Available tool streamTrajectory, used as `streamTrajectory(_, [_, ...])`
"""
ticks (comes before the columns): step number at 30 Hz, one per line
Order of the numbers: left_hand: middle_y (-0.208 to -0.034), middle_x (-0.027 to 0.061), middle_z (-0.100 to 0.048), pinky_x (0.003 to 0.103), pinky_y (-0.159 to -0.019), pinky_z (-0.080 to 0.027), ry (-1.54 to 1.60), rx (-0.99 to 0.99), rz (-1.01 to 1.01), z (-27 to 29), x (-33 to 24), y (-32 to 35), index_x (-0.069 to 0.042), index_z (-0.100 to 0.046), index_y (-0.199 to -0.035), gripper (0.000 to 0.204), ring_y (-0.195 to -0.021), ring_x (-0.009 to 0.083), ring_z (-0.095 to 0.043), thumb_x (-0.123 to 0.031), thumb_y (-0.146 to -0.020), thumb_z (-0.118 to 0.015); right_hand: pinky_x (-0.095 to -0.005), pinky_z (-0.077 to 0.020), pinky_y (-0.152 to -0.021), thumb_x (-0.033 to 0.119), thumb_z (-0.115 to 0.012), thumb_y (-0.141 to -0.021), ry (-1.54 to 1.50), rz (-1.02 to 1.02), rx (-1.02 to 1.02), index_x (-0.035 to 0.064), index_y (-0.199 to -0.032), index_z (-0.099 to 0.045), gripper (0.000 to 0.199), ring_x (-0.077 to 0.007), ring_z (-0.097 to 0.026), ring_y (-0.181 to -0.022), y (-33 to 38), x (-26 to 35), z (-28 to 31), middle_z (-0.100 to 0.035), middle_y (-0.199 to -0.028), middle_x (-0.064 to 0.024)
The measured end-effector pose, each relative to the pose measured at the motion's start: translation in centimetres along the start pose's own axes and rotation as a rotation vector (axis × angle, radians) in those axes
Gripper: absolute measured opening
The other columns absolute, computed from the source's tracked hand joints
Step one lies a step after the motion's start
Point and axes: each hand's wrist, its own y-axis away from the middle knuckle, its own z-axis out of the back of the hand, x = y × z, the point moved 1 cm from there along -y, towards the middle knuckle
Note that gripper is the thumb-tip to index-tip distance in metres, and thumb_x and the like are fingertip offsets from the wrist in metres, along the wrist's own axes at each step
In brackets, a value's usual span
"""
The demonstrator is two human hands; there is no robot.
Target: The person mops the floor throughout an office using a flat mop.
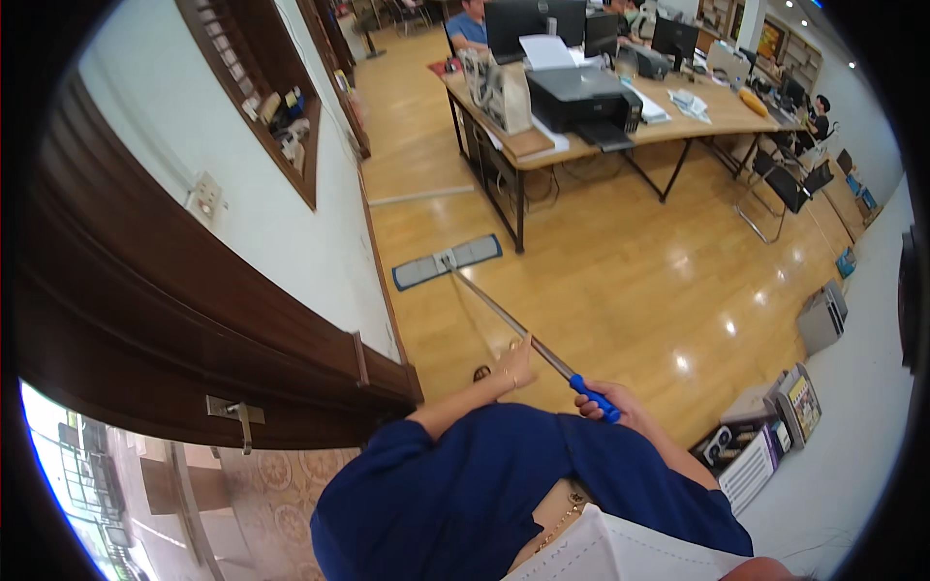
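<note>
A flat mop (494, 308) slants away from me, with a thin metal pole and a blue grip at the near end. Its wide grey head with blue edging (475, 251) lies on the wooden floor, close to the wall on the left. My right hand (620, 404) is closed round the blue grip in front of my body. Further down the pole, my left hand (515, 368) holds the metal part, its fingers partly hidden from this angle.
A desk (538, 158) carrying a black printer (584, 97) stands ahead, its metal leg close to the mop head. A dark wooden door (291, 407) is on my left. Boxes (751, 455) line the right wall near a black chair (783, 184). People sit at desks further back.
</note>
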Motion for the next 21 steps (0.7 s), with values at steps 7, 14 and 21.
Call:
streamTrajectory(7, [-0.090, 0.0183, -0.060, 0.041, -0.069, -0.048, -0.032, 0.238, -0.261, -4.5, -3.4, -1.5, -0.007, -0.062, -0.076, 0.015, -0.082, 0.0325, -0.060, -0.020, -0.067, -0.065, -0.0260, -0.0517, -0.072, 0.013, -0.050, -0.087, 0.400, 0.278, -0.389, 0.0013, -0.127, -0.040, 0.043, -0.0169, -0.061, -0.089, 12.7, -6.3, -3.2, -0.058, -0.109, -0.0100])
streamTrajectory(14, [-0.081, 0.0126, -0.062, 0.043, -0.065, -0.048, -0.058, 0.180, -0.367, -7.3, 0.1, -5.5, -0.009, -0.060, -0.072, 0.011, -0.077, 0.0333, -0.060, -0.011, -0.074, -0.050, -0.0279, -0.0472, -0.084, 0.012, -0.048, -0.088, 0.266, 0.271, -0.516, 0.0034, -0.132, -0.034, 0.047, -0.0148, -0.057, -0.099, 9.7, -4.5, -4.0, -0.054, -0.117, -0.0099])
streamTrajectory(21, [-0.086, 0.0191, -0.061, 0.045, -0.067, -0.048, -0.068, 0.164, -0.300, -5.3, 7.9, -14.7, -0.007, -0.061, -0.077, 0.019, -0.082, 0.0374, -0.059, -0.015, -0.077, -0.044, -0.0262, -0.0464, -0.085, 0.015, -0.050, -0.089, 0.325, 0.318, -0.442, 0.0061, -0.133, -0.034, 0.048, -0.0142, -0.057, -0.098, 1.5, 1.7, -5.8, -0.055, -0.117, -0.0082])
